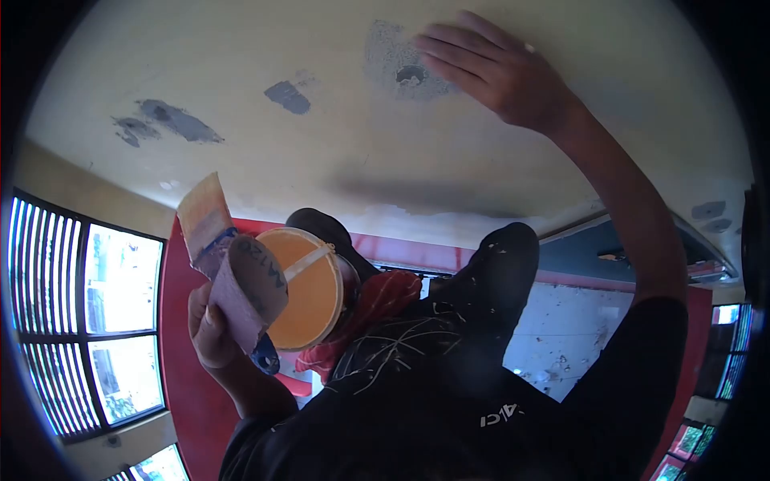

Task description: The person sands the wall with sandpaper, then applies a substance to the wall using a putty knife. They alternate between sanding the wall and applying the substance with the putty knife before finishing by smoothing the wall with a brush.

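Observation:
My left hand (210, 330) is closed around a folded piece of sandpaper (245, 284) with dark print on its back, and a paintbrush (205, 215). The brush's pale bristles point up and part of its blue handle shows below the sandpaper. Right beside that hand is a bucket (335, 321) of light orange paint (298, 301), a pale strip lying across its top. My right hand (501, 76) is open, fingers stretched out against the cream painted wall (337, 152). Its fingertips lie by a rough grey patch (389, 48) with a dark hole (411, 74).
More grey patches (180, 120) mark the wall to the left. A red checked cloth (385, 301) lies by the bucket, near my legs (509, 272). Barred windows (120, 280) stand at the left. Below, the pale floor (553, 337) is littered with bits.

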`<state>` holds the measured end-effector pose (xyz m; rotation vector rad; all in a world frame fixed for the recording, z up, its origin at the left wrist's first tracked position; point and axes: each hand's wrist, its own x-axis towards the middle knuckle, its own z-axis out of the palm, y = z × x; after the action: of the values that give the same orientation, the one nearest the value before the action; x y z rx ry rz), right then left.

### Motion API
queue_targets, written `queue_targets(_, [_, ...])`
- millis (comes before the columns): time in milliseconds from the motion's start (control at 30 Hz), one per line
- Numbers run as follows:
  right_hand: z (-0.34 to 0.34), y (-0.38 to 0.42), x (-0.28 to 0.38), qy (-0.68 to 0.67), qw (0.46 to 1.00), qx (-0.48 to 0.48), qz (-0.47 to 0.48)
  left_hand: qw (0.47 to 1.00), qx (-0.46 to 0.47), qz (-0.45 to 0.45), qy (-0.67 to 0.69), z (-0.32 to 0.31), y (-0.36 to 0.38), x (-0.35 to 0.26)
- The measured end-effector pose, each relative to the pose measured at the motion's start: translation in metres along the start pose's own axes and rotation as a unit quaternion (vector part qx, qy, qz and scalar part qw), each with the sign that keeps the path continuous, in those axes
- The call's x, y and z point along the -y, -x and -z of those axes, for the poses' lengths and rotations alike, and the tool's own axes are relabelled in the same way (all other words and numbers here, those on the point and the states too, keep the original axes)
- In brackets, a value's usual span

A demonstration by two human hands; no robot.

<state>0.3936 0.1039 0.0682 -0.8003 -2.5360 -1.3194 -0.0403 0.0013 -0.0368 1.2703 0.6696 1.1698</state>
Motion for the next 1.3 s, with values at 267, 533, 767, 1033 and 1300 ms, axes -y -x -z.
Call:
queue_targets(267, [0.015,-0.046,-0.022,0.065,0.976,-0.171,-0.117,0.992,-0.119,-0.016,-0.028,-0.008,0.018,0.009])
queue_targets(533, [-0.076,0.065,0.143,-0.178,0.972,0.063,-0.14,0.997,-0.069,-0.037,0.007,-0.03,0.009,-0.003])
queue_targets(767, [-0.043,0.025,0.07,-0.05,0.906,-0.173,-0.384,0.992,-0.122,-0.031,0.025,-0.006,0.023,0.009])
queue_targets(1033, [-0.153,0.091,0.325,-0.396,0.87,0.169,-0.242,0.967,-0.253,-0.018,0.012,-0.014,0.024,0.002])
queue_targets(1300, [-0.192,0.115,0.318,-0.576,0.643,0.039,-0.503,0.954,-0.298,-0.02,-0.013,-0.015,0.01,0.003])
